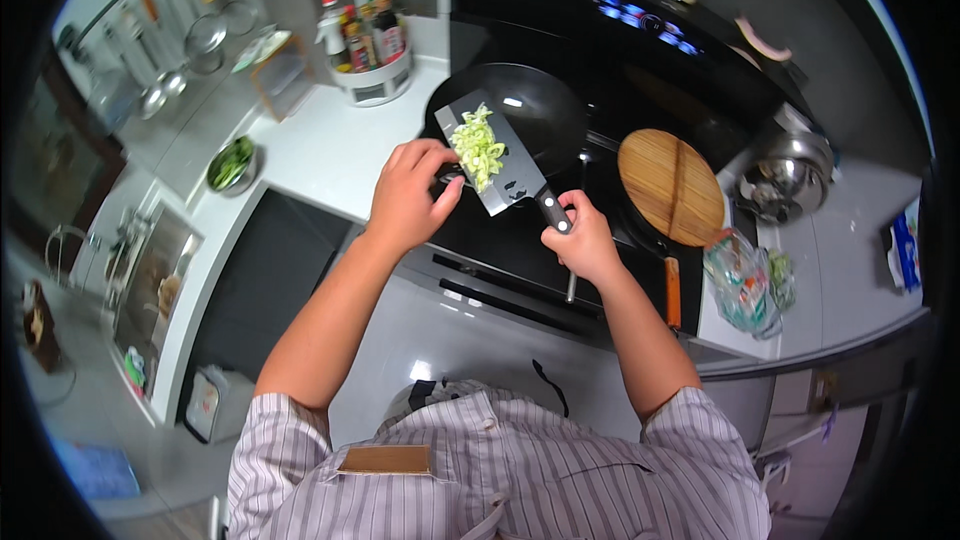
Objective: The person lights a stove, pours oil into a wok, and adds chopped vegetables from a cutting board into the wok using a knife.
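Observation:
My right hand (pixel 586 236) grips the dark riveted handle of a cleaver (pixel 523 157), held with its broad blade tilted over the stove. A pile of chopped pale-green vegetable (pixel 478 146) lies on the blade, and a few dark wet patches show near the handle end. Beside the blade's left side is my left hand (pixel 412 191), thumb and fingers apart, fingertips close to the pile. Whether they touch the blade I cannot tell. Beneath and beyond the cleaver sits a black wok (pixel 525 109); the blade covers part of its rim.
Right of the wok, a wooden lid (pixel 670 187) covers a pan with an orange-brown handle (pixel 672 292). A plastic bag (pixel 739 281) and a metal pot (pixel 784 180) stand further right. At left are a bottle rack (pixel 375 79), a bowl of greens (pixel 232 165) and a sink (pixel 161 292).

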A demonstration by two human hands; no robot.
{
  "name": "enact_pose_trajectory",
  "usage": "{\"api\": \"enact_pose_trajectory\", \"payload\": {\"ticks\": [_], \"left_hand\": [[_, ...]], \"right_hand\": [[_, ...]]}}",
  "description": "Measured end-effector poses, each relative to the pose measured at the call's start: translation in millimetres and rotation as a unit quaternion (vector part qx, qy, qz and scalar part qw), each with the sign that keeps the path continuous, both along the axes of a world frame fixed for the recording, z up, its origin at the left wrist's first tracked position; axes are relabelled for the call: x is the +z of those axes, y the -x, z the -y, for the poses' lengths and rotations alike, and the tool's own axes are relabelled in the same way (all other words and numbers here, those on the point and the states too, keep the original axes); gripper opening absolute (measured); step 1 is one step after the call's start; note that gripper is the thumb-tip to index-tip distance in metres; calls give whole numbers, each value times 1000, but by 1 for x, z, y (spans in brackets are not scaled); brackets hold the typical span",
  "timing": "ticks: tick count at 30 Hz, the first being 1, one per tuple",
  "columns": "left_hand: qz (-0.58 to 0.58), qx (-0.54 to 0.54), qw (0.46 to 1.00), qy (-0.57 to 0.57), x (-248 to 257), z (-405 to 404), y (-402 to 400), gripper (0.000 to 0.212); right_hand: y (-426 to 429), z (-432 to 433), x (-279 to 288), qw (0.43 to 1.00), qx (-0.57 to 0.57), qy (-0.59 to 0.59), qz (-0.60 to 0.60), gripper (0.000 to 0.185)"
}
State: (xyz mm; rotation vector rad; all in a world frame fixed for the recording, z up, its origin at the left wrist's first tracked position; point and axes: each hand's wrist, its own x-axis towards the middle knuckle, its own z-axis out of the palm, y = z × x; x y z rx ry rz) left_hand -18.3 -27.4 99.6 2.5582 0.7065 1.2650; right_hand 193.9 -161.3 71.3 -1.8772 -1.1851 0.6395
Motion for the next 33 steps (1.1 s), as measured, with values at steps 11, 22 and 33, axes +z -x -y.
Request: {"api": "enact_pose_trajectory", "payload": {"ticks": [11, 22, 33], "left_hand": [[-102, -159, 982, -11, -17, -114, -135, 25], [-149, -240, 959, -27, -101, -206, -143, 10], [-50, -269, 962, -16, -73, -229, -167, 13]], "right_hand": [[-35, -62, -22, 976, -152, -2, 155, 40], [-16, -105, -26, 934, -206, 66, 284, 40], [5, -100, -14, 937, -200, 86, 273, 44]]}}
